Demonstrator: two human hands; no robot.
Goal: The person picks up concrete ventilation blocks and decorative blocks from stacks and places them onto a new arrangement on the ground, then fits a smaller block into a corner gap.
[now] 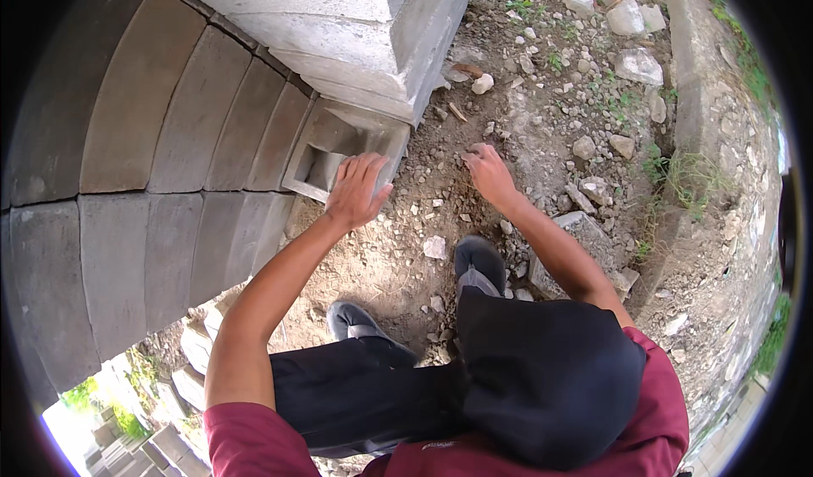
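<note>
A hollow grey concrete block (306, 157) stands at the foot of the block stack, its open cells facing up. My left hand (357, 187) lies over the near right part of this block, fingers stretched across its rim and thumb apart. To the right, my right hand (489, 172) is above the stony ground, apart from the block. Its fingers are loosely bent, and nothing shows between them.
Stacked grey blocks (127, 96) rise on the left, beside a pale concrete pillar (339, 20). Rubble and stones (584, 147) cover the dirt on the right, along a concrete ledge (690, 71). My shoes (479, 261) are on the ground below my hands.
</note>
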